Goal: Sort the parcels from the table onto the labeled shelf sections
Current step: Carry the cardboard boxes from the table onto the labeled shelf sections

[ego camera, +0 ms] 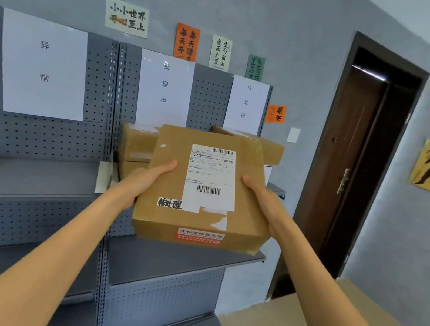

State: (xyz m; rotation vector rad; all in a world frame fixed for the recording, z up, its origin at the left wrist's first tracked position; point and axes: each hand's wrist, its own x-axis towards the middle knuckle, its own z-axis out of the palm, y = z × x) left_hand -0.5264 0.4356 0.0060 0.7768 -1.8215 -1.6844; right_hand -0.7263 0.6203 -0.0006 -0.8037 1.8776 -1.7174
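Both hands grip one brown cardboard parcel [203, 189] by its sides, left hand [145, 179] on the left edge, right hand [267, 203] on the right, thumbs on top. Parcel is held label-up in the air, near the grey shelf unit [34, 183]. Beyond it, two other cartons [137, 144] sit on the upper shelf beneath paper section signs [163, 88].

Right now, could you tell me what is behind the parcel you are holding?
Behind the held parcel, two brown boxes sit on the shelf. Their lower parts and the shelf space between them are covered.
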